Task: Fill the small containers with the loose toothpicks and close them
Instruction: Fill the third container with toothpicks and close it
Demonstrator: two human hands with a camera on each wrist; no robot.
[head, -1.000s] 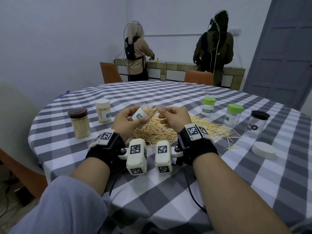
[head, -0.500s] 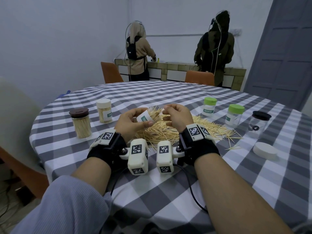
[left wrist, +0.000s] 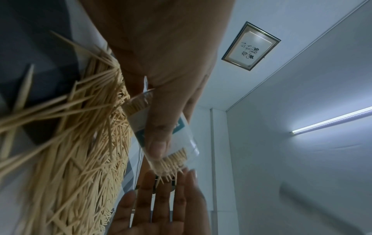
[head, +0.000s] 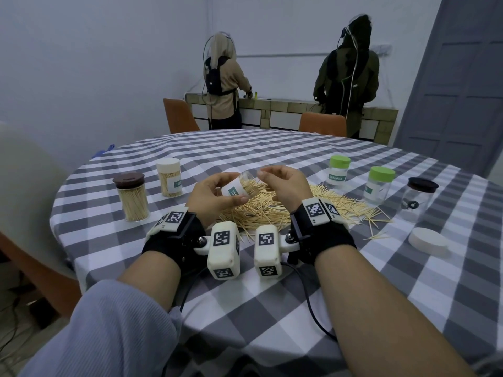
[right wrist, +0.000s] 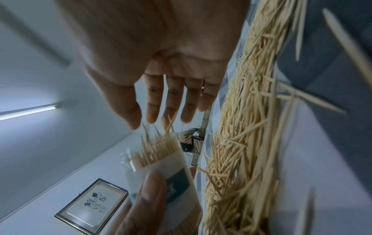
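Left hand gripping a clear container, tilted, mouth toward the right hand. Right fingers straight and relaxed, holding nothing, against the protruding toothpick tips. Loose toothpick pile directly beneath both hands on the table.

Round table with grey-white check cloth. Two orange chairs at far edge. Two people at far tiled counter, backs turned. Grey door far right. Framed picture and tube light on ceiling.
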